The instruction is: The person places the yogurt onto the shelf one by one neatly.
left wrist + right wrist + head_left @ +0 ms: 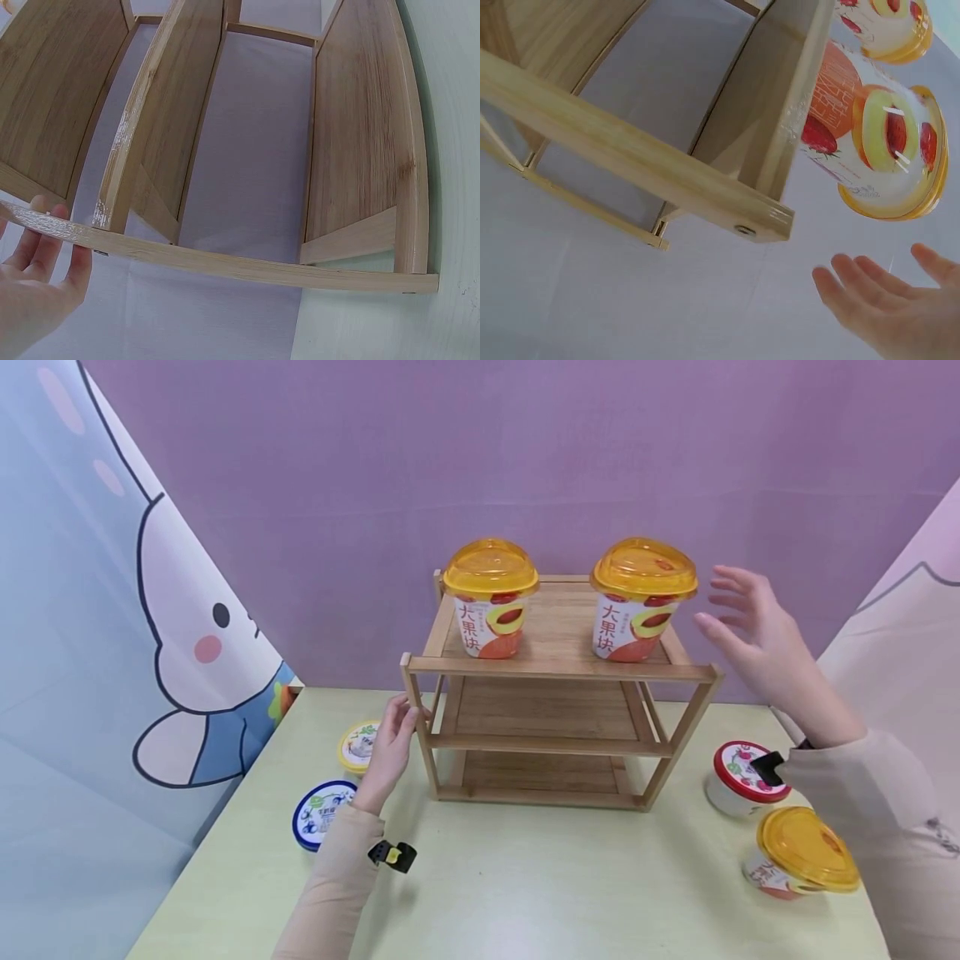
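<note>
A three-tier wooden shelf [540,743] stands on the table. My left hand [390,747] holds its left front post, and the left wrist view shows the fingers [46,251] around that post. On the top tier are two fruit cups with yellow domed lids, a left cup [491,602] and a right cup [641,602]. Just right of the right cup, my right hand [757,631] is raised with fingers spread and a gap between them and the lid. Seen from the right wrist, this hand [900,307] holds nothing, and the cup [885,135] sits above its fingertips.
At the right of the table [525,893] are a red-lidded tub [746,777] and a third yellow-lidded cup [802,856], near my right sleeve. A yellow-lidded tub [358,745] and a blue-lidded tub [321,814] stand left of the shelf, partly behind my left arm. A purple curtain [525,460] hangs behind.
</note>
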`<state>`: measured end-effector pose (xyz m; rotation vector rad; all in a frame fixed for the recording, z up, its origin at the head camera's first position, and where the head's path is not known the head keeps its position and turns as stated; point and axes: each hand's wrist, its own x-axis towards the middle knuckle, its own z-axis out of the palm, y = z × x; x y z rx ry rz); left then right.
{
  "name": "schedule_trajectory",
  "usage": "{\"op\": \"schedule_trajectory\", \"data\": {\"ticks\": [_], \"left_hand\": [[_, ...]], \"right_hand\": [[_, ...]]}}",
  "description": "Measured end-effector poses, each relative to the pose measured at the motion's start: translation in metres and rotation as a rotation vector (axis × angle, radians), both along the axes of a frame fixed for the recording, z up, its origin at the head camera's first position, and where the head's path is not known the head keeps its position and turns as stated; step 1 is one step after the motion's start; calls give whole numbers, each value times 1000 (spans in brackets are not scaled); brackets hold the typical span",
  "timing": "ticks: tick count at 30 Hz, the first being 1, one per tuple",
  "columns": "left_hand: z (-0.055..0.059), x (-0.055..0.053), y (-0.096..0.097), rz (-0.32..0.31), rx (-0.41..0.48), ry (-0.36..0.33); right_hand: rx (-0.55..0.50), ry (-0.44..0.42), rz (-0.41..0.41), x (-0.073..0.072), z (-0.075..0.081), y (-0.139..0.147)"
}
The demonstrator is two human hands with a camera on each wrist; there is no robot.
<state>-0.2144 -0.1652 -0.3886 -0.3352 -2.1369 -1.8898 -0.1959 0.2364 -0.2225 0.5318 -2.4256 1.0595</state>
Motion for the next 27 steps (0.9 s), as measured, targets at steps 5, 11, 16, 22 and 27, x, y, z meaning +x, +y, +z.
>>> {"op": "schedule_trajectory", "data": {"ticks": [5, 11, 16, 22, 27], "left_hand": [[1, 1, 0, -7, 12, -16], [6, 4, 1, -20, 27, -42], [6, 3, 0, -21, 20, -33], [0, 0, 0, 1, -4, -2], [0, 0, 0, 1, -6, 14]], "right_hand": [[-9, 72, -80, 9, -10, 0], [-8, 160, -133, 22, -20, -2], [0, 240, -131, 31, -31, -3], [25, 267, -137, 42, -49, 1], [-9, 241, -143, 53, -67, 8]]}}
